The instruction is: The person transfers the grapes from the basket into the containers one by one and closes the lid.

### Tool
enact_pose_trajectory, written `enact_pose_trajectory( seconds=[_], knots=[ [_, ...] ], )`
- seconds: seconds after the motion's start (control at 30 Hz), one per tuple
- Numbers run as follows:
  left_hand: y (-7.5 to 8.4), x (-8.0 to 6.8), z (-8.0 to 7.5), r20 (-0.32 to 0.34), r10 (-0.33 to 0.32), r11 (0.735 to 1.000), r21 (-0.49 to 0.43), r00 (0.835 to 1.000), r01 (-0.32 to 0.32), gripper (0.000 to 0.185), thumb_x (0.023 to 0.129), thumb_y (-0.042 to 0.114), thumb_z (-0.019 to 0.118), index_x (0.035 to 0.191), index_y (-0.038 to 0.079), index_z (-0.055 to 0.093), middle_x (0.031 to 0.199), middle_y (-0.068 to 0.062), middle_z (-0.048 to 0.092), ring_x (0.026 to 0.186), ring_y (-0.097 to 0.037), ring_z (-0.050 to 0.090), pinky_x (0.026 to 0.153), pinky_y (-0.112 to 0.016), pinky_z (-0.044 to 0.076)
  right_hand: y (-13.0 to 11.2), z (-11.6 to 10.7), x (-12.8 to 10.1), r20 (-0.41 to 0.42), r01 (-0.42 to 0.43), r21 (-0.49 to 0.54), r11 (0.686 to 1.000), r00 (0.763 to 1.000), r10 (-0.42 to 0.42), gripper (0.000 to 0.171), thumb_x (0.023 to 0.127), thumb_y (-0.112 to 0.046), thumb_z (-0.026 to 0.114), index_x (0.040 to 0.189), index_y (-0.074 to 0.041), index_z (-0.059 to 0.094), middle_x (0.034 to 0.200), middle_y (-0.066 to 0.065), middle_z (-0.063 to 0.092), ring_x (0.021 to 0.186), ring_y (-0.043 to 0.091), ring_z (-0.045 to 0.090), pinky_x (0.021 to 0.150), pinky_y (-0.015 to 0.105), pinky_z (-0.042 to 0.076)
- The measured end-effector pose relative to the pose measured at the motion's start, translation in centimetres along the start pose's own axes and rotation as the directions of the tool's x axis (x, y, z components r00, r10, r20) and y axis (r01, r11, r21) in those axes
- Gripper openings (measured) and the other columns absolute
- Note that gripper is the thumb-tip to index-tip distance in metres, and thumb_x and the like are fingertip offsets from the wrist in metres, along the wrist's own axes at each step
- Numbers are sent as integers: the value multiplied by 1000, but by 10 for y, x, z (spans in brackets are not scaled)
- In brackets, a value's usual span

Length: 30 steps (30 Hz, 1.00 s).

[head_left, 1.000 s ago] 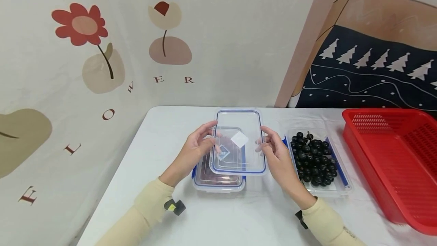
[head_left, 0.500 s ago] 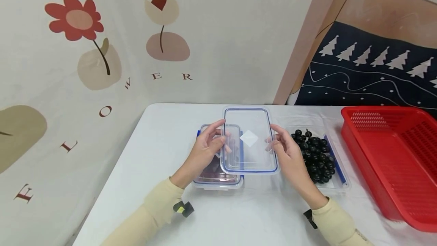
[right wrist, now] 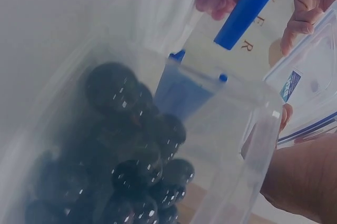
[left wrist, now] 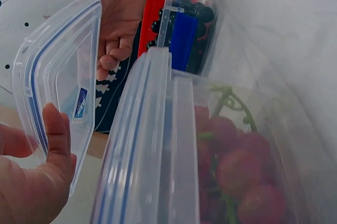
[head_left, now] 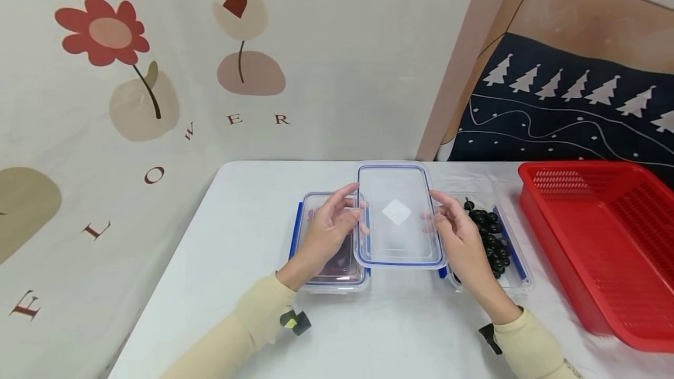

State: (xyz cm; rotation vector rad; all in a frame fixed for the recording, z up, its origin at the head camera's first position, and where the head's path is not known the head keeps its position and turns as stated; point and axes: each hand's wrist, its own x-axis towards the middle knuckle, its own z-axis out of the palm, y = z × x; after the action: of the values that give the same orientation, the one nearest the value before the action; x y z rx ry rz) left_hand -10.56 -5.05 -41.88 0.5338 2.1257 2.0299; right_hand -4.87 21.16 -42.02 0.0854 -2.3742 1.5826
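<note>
lid shifted right since the earlier frame, now held above the gap between the two boxes.
both hands hold the clear blue-rimmed lid (head_left: pixel 398 215) off the desk (head_left: pixel 253 233): left hand (head_left: pixel 327 233) pinches its left edge between thumb and curled fingers (left wrist: pixel 57 129), right hand (head_left: pixel 457 228) grips the right edge, fingers curled round the rim. box of red grapes (head_left: pixel 329 262) sits open below the left hand; box of black grapes (head_left: pixel 495 238) lies under the right hand. red basket (head_left: pixel 605 238) stands at the far right of the desk, well apart from the lid.
</note>
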Motion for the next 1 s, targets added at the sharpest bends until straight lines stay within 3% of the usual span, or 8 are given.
enact_pose_trajectory(
  seconds=[0.13,0.3,0.57,0.8,1.0],
  knots=[
    [0,2,7,18,-13,999,-39,1000,14,57,112,11,62,166,11,45,135,-19,65,112,-34,74,118,-50,43,3,-7,1,-8,21,4,1000,1000,-21,43,115,-6,48,158,-4,54,112,17,67,95,11,63,84,14,48],
    [-1,3,15,37,-10,995,-101,999,14,59,112,10,61,168,10,42,129,-16,61,92,-18,77,111,-38,49,7,-15,1,-5,25,7,1000,1000,-25,43,115,-5,48,158,-3,54,114,18,68,93,10,64,85,12,50],
    [-4,4,29,52,-4,986,-167,999,12,60,113,10,59,170,11,39,131,-15,56,89,-12,75,117,-43,47,9,-26,0,-12,33,-1,999,999,-33,42,115,-4,48,157,-1,54,114,19,69,90,8,64,85,11,50],
    [-9,4,46,35,-21,987,-159,999,26,60,113,9,59,169,13,40,135,-17,57,91,-17,75,98,-31,52,18,-38,-3,-11,22,-32,999,1000,-23,43,115,-4,47,158,-1,53,112,17,66,90,9,64,85,10,50],
    [-9,9,59,44,0,985,-170,999,7,60,112,7,59,169,9,40,135,-18,60,91,-18,76,95,-29,54,23,-50,-6,-42,-12,-64,998,999,9,43,116,-9,47,159,-6,54,114,13,67,91,8,66,85,10,51]
  ],
)
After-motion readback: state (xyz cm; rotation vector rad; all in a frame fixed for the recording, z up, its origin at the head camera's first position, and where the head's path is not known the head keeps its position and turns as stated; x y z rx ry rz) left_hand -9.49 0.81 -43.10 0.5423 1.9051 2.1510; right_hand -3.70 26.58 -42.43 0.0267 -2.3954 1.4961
